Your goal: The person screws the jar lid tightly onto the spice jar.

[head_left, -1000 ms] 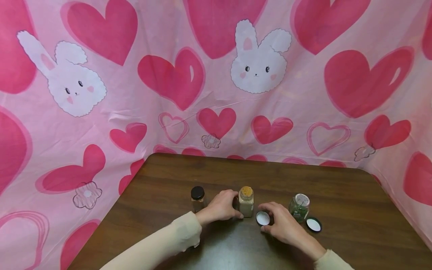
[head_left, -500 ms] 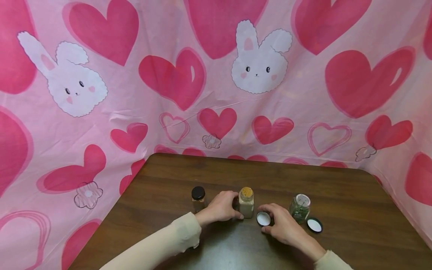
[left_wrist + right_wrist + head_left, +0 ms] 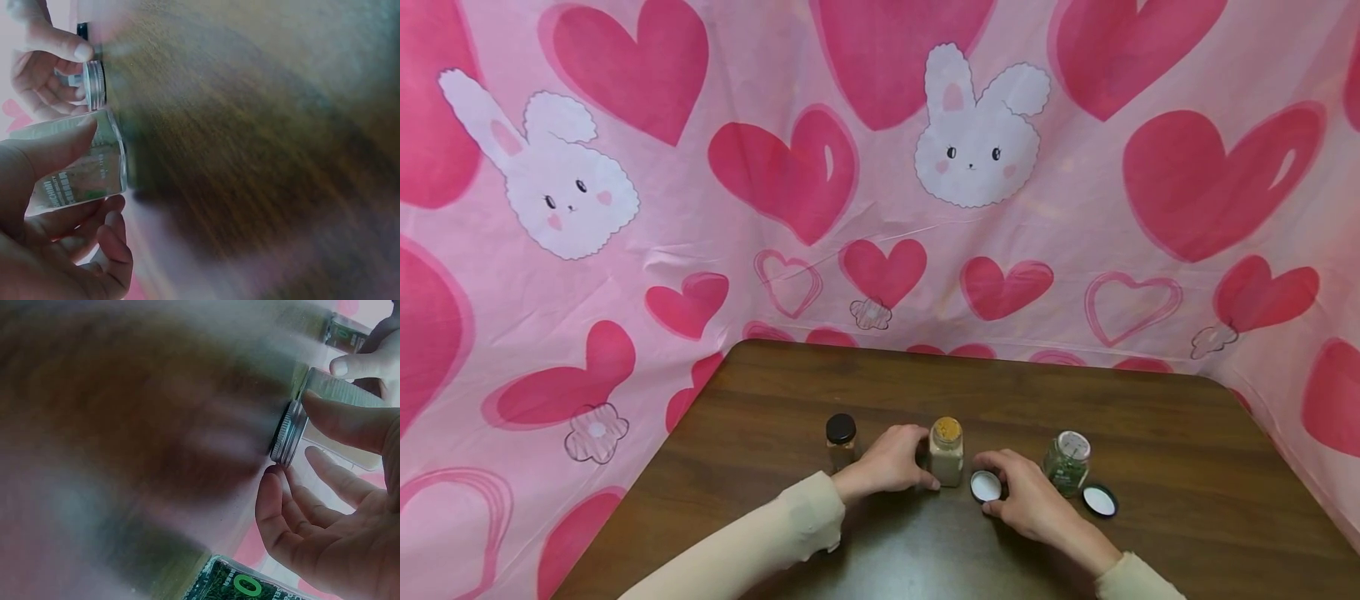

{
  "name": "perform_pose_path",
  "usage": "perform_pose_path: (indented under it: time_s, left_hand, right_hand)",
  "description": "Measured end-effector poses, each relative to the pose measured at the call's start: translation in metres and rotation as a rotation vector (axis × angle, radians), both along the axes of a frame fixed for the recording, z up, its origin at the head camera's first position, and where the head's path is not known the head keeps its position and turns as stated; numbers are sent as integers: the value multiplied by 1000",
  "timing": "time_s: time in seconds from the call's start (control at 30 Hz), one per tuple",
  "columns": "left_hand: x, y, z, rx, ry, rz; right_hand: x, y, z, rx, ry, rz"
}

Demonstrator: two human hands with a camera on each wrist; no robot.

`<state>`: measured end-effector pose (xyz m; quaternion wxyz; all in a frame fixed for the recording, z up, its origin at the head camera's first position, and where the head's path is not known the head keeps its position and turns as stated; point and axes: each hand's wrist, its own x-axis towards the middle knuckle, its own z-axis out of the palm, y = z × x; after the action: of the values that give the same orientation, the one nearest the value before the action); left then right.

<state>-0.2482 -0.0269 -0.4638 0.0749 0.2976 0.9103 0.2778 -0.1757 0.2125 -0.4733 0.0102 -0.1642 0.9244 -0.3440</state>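
Well in from the far edge of the tabletop (image 3: 880, 383), the left hand (image 3: 889, 460) held an upright, uncapped powder jar (image 3: 947, 463), thumb and fingers curved round its left side (a black-capped jar (image 3: 841, 432) stood nearer the left edge). Just right of it, the right hand (image 3: 1026, 497) pinched a white-lined lid (image 3: 986, 487) between thumb and fingertips.

Legible marks on the jar labels.
On the herb jar (image 3: 222, 582) we read one large green ring (image 3: 237, 585), an O or a zero (we cannot tell which), with small white lettering beside it too fine to read. On the pale jar (image 3: 94, 159) we see white capitals (image 3: 52, 190) running sideways, too blurred to spell out. The far brown jar (image 3: 345, 341) bears a small, round green mark (image 3: 342, 332).
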Motion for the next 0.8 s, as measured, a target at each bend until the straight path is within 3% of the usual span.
perform_pose_path:
  time_s: [0.47, 0.8]
  left_hand:
    - [0, -1, -2, 58, -57, -6]
    - [-1, 0, -4, 48, -70, 9]
  right_hand:
    - [-2, 0, 0, 7, -13, 13]
    - [-2, 0, 0, 16, -23, 14]
